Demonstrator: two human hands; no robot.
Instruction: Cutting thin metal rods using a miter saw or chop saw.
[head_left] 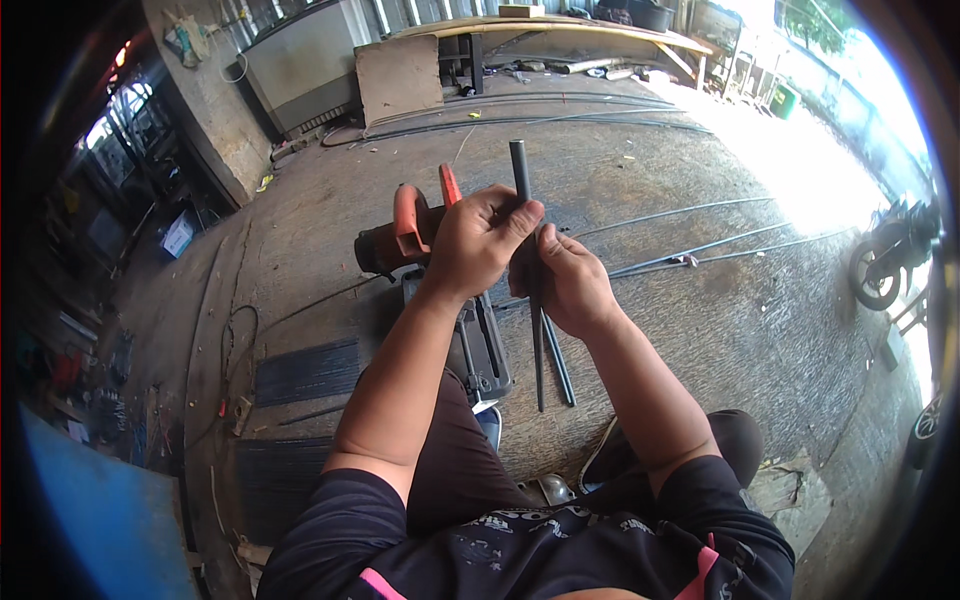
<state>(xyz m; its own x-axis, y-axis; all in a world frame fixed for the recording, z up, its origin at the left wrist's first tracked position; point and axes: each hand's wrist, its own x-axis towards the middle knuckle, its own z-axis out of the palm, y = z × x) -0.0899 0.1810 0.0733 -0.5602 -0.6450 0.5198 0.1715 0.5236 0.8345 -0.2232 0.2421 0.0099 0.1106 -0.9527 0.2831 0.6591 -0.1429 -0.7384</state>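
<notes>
A dark, slim metal rod [521, 170] stands nearly upright in front of me, its lower end hanging over the floor. My left hand [474, 245] is closed round its upper part, the thumb pressed along it. Just below and to the right, my right hand [572, 283] is closed on the same rod, its fingers partly hidden behind it. Beyond my left hand is a cut-off saw with an orange-red guard [408, 220] and a red handle [449, 184]. The saw's grey base [488, 355] reaches back toward my legs; my left hand and forearm cover part of the machine.
Long thin rods [720, 257] lie on the floor to the right, and shorter ones [558, 362] below my hands. Bundles of dark rods [305, 372] lie at the left near a cable [330, 297]. Farther off are cardboard [400, 80], a wooden bench [560, 24] and a wheel [876, 276].
</notes>
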